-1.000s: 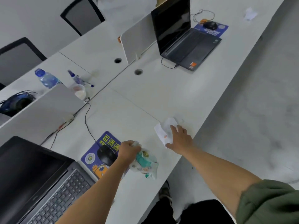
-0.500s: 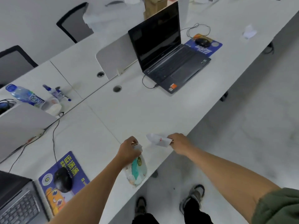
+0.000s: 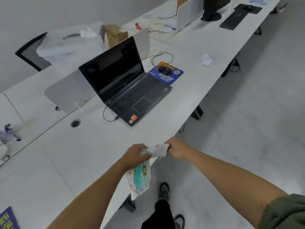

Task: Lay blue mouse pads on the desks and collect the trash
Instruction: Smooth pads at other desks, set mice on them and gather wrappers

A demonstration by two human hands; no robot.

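Observation:
My left hand grips a white and green plastic trash bag that hangs over the desk's front edge. My right hand pinches a crumpled white paper, held right at the bag's mouth and touching my left hand's fingers. A blue mouse pad with a black mouse lies to the right of the open laptop. Another crumpled white paper lies farther along the desk. A corner of a second blue mouse pad shows at the bottom left.
The long white desk runs away to the upper right, with grey dividers, a cable hole, a cardboard box, a black keyboard and a monitor base. Grey floor lies to the right.
My right hand lifted the paper off the desk and brought it to the bag in my left hand. The view has shifted along the desk toward the far laptop.

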